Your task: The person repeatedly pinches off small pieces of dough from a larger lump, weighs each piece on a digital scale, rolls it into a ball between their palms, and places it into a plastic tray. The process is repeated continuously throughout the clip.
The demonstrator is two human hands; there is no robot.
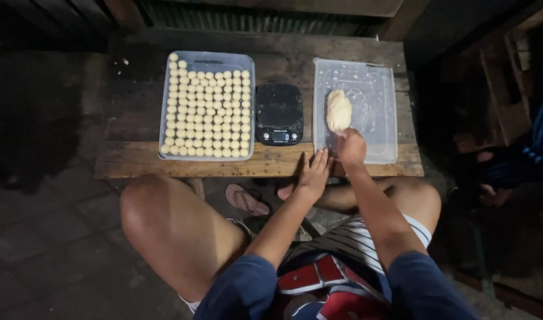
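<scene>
Centre left, the tray point(165, 118) holds rows of finished dough balls point(207, 112). Centre right, our right hand point(351, 147) pinches the remaining dough lump point(338, 110); our left hand point(314, 173) rests flat, released.

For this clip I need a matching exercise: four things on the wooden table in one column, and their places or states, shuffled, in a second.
Things:
1. Pale lump of dough
2. Black digital kitchen scale
3. Small round dough balls
4. Left hand

Places or states:
A. Laid in rows in the left clear plastic tray
B. Flat on the table's front edge
C. Between the two trays
D. In the right clear plastic tray, touched by the right hand

Pairs: 1-D, 2-C, 3-A, 4-B
</scene>
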